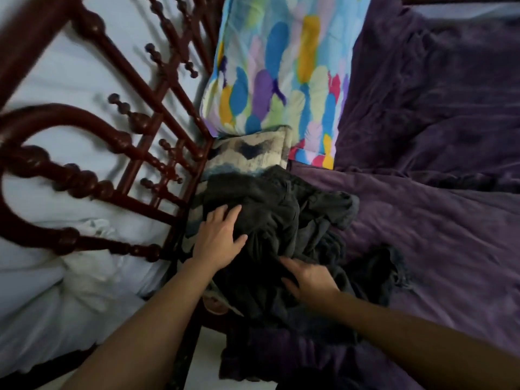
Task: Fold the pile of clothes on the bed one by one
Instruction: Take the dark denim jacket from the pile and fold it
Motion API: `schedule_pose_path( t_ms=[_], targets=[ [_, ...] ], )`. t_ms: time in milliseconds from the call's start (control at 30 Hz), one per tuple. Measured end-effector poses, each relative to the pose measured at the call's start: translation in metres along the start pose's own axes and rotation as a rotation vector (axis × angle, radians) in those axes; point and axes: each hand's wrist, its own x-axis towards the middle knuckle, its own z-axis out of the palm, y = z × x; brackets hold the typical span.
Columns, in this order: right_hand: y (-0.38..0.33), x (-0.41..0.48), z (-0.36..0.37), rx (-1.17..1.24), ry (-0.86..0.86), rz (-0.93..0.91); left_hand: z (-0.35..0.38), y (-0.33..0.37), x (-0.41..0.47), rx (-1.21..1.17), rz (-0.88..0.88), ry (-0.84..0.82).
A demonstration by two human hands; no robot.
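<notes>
A crumpled pile of dark grey and black clothes (284,220) lies on the bed near the headboard, spilling toward the lower edge of the view. My left hand (219,235) rests flat on the left side of the pile with its fingers spread. My right hand (309,280) lies on the lower middle of the pile, its fingers reaching into the dark folds. Whether those fingers pinch any cloth is hidden. A frayed dark piece (385,271) lies off to the right of the pile.
A purple blanket (436,206) covers the bed on the right. A bright feather-print pillow (281,66) stands behind the pile, on a blue-and-cream pillow (247,153). The dark red wooden headboard (118,142) runs along the left, a white cloth (92,249) behind it.
</notes>
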Motion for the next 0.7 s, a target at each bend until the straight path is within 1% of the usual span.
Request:
schedule_pose_path(
  t_ms=[100, 133, 167, 200, 233, 267, 300, 333, 400, 433, 500, 533, 567, 600, 633, 700],
  targets=[
    [0.003, -0.037, 0.013, -0.012, -0.160, -0.057, 0.012, 0.012, 0.020, 0.089, 0.004, -0.181],
    [0.005, -0.042, 0.013, 0.020, -0.208, -0.044, 0.020, 0.015, 0.018, 0.094, 0.007, -0.190],
    [0.008, -0.043, 0.009, 0.091, -0.210, -0.008, 0.027, 0.016, 0.012, 0.081, 0.002, -0.160],
    [0.012, -0.038, 0.004, 0.161, -0.134, 0.047, 0.033, 0.013, 0.005, 0.048, -0.018, -0.113],
    [0.019, -0.029, -0.003, 0.184, -0.007, 0.106, 0.037, 0.006, -0.003, -0.003, -0.048, -0.062],
    [0.027, -0.016, -0.011, 0.134, 0.127, 0.132, 0.039, -0.004, -0.011, -0.059, -0.087, -0.027],
    [0.034, 0.000, -0.021, 0.024, 0.207, 0.140, 0.040, -0.018, -0.020, -0.112, -0.122, -0.006],
    [0.038, 0.018, -0.030, -0.114, 0.213, 0.130, 0.041, -0.033, -0.029, -0.157, -0.147, 0.006],
    [0.035, 0.059, -0.045, -0.354, 0.111, 0.066, 0.046, -0.061, -0.052, -0.235, -0.190, 0.017],
    [0.028, 0.079, -0.050, -0.430, 0.062, -0.011, 0.049, -0.073, -0.065, -0.262, -0.224, 0.022],
    [0.007, 0.109, -0.052, -0.495, 0.012, -0.257, 0.054, -0.090, -0.092, -0.282, -0.324, 0.036],
    [-0.008, 0.119, -0.051, -0.484, 0.007, -0.388, 0.057, -0.095, -0.106, -0.287, -0.376, 0.039],
    [-0.022, 0.126, -0.050, -0.459, 0.011, -0.478, 0.060, -0.098, -0.119, -0.297, -0.424, 0.041],
    [-0.035, 0.131, -0.049, -0.417, 0.027, -0.516, 0.063, -0.098, -0.132, -0.316, -0.465, 0.044],
    [-0.047, 0.136, -0.051, -0.360, 0.053, -0.504, 0.065, -0.096, -0.143, -0.344, -0.496, 0.050],
    [-0.066, 0.147, -0.058, -0.307, 0.093, -0.415, 0.069, -0.085, -0.157, -0.396, -0.514, 0.062]
  ],
)
